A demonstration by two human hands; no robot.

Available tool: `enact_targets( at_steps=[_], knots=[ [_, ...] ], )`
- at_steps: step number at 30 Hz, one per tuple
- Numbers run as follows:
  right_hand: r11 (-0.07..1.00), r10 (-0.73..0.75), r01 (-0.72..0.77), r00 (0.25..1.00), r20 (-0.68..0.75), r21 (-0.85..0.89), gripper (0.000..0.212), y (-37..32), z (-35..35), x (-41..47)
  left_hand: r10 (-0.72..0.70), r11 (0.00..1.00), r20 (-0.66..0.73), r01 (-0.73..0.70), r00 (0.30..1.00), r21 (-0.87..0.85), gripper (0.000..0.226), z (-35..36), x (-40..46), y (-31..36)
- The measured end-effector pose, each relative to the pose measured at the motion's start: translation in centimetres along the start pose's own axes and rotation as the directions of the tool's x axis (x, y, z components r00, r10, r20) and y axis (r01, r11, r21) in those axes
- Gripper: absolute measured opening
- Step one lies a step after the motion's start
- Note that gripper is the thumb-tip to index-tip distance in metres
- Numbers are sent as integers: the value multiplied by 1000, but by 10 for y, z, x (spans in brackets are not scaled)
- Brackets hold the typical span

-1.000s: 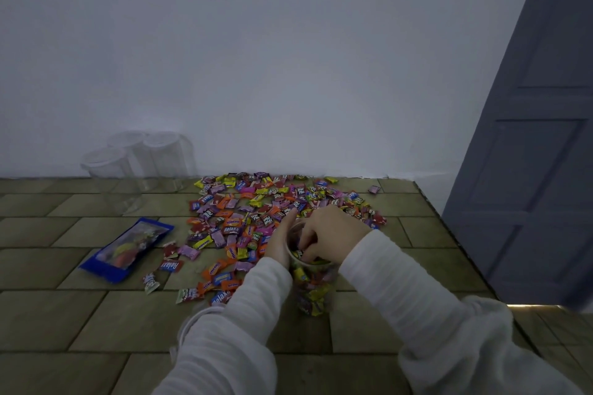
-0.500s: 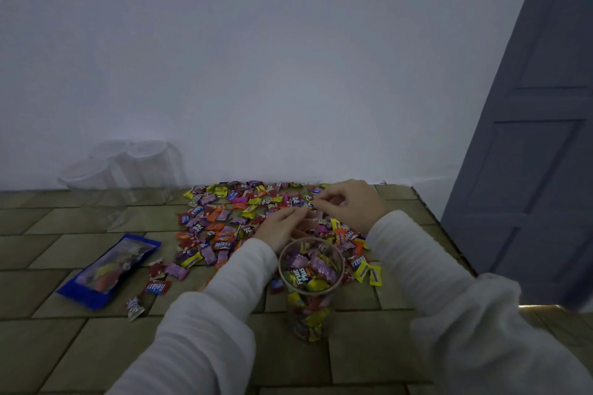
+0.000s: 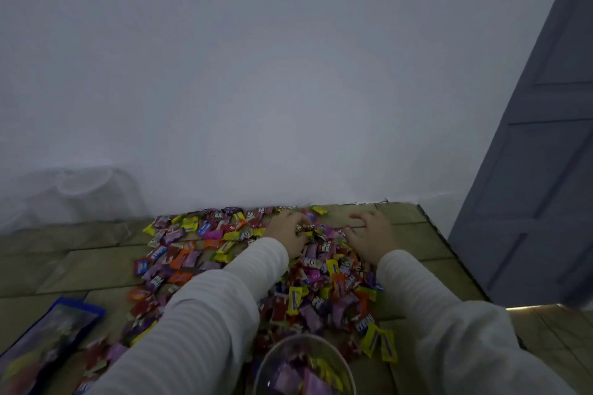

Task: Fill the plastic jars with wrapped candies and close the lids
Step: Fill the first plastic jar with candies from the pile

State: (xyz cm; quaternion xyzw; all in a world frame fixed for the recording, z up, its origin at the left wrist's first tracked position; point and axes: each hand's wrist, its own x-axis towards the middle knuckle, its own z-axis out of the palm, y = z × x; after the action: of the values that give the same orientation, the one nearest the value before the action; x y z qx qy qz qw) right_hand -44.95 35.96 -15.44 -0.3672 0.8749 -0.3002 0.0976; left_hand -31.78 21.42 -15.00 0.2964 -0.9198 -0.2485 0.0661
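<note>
Now both hands: left hand gripping candies; right hand spread.

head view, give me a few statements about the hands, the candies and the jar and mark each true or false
1. Both hands, the left hand and the right hand, reach into the far end of the candy pile. True.
2. The open jar at the bottom edge is empty. False: wrapped candies lie inside it.
3. A lid is on that jar. False: its mouth is open.
4. A blue packet lies on the floor at the left. True.
5. The right hand holds the jar. False: it is on the candies, apart from the jar.
</note>
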Motion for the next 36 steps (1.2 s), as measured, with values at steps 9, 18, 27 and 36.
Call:
enact_targets(
  at_steps=[9,18,27,36],
  knots=[
    [972,161,-122,969,186,-201,91,18,47,53,78,895,232,-171,970,412,65,27,78,3],
    [994,8,17,972,235,-104,68,-2,50,61,125,929,260,-205,958,308,59,31,102,-8],
    [945,174,-107,965,197,-310,12,-18,56,64,93,944,201,-151,975,294,58,34,91,-10],
    [942,171,-90,957,234,-323,22,-17,50,57,39,949,168,-90,985,302,53,31,74,-9]
  ],
)
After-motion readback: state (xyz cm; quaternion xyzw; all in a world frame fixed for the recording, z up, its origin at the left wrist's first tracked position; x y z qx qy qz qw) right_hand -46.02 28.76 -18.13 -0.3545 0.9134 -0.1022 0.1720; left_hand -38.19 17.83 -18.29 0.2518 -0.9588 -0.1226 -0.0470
